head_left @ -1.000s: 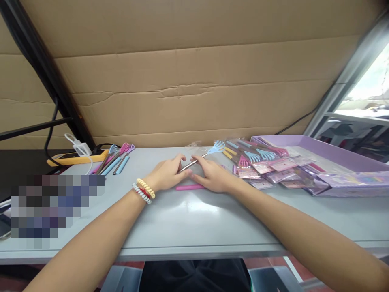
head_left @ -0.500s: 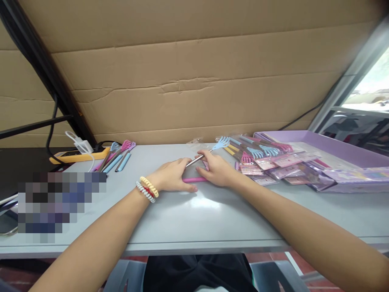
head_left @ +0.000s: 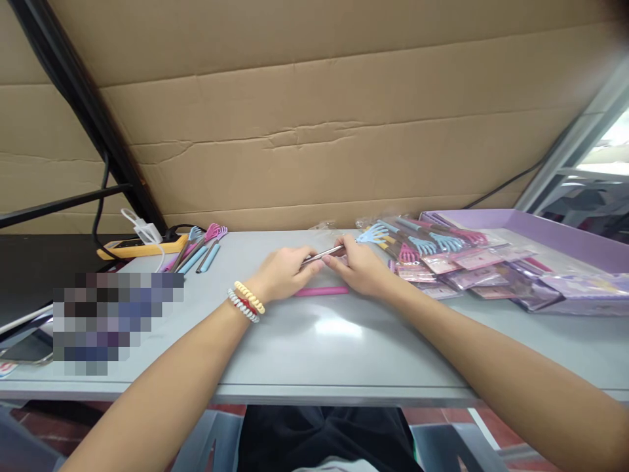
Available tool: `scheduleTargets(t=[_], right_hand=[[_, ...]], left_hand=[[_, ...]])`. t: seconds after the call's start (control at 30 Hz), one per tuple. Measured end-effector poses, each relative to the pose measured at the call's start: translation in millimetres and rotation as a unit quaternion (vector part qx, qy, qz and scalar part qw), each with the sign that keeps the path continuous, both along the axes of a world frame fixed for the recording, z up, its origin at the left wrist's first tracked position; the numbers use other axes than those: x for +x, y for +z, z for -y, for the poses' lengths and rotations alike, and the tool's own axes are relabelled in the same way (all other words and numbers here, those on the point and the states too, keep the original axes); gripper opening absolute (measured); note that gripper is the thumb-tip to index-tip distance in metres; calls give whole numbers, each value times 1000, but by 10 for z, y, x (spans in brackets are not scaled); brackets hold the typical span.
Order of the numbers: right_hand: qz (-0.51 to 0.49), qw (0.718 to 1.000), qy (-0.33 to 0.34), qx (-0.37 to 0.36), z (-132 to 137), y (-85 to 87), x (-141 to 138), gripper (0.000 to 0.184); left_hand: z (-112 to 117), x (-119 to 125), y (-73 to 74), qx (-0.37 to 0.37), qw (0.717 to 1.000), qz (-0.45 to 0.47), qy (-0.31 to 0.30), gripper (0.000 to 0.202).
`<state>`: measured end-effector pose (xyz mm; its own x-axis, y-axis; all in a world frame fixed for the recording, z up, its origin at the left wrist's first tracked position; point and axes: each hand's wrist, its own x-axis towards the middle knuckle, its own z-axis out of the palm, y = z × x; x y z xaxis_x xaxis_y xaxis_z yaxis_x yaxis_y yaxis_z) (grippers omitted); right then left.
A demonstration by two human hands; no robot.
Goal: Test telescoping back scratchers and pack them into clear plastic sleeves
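Both hands meet over the middle of the grey table (head_left: 319,354). My left hand (head_left: 285,272) and my right hand (head_left: 358,269) each pinch the shiny metal rod (head_left: 324,254) of a telescopic back scratcher, whose light blue claw head (head_left: 373,233) points right and away. A loose pink handle sleeve (head_left: 322,291) lies on the table just below my fingers. Coiled bands in yellow, red and white circle my left wrist (head_left: 247,300).
Packaged back scratchers and pink cards (head_left: 442,259) are heaped at the right beside a lilac tray (head_left: 540,233). More scratchers in pink and blue (head_left: 201,249) lie at the back left, by a yellow power strip (head_left: 142,247). A cardboard wall (head_left: 314,131) closes the back.
My right hand has slid along the rod toward the claw head and both hands now pinch it, lifted slightly. The view has shifted a little to the left.
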<state>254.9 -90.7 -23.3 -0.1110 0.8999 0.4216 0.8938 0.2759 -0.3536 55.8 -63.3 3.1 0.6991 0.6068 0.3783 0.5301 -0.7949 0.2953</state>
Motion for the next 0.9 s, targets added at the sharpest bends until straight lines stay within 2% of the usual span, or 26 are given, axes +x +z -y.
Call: scheduleTargets(t=[0.07, 0.13, 0.2, 0.27, 0.33, 0.43, 0.53, 0.63, 0.8, 0.9], right_hand=[[4, 1000, -18, -4, 1, 18, -2, 35], [10, 1000, -26, -7, 7, 36, -4, 33], [16, 999, -26, -14, 18, 56, -6, 33], [19, 999, -17, -21, 34, 76, -9, 33], [23, 999, -6, -24, 52, 92, -14, 34], [30, 999, 11, -23, 72, 101, -25, 33], [27, 999, 24, -24, 81, 96, -38, 32], [20, 999, 28, -29, 79, 88, -45, 31], [-2, 999, 39, -29, 77, 82, -38, 30], [-14, 999, 45, -20, 75, 76, -35, 30]], left_hand=[[-74, -35, 9, -1, 999, 33, 19, 44], [-203, -99, 6, 13, 991, 66, 115, 43], [-361, -192, -16, 29, 961, 65, 266, 40], [-512, -302, -59, 39, 926, 4, 376, 39], [-627, -407, -116, 33, 890, -60, 450, 42], [-727, -521, -194, -5, 844, -97, 527, 54], [-773, -575, -232, -70, 824, -106, 552, 64], [-793, -590, -234, -100, 822, -97, 552, 68], [-801, -594, -211, -101, 820, -51, 562, 57], [-804, -605, -198, -119, 833, -25, 539, 54]])
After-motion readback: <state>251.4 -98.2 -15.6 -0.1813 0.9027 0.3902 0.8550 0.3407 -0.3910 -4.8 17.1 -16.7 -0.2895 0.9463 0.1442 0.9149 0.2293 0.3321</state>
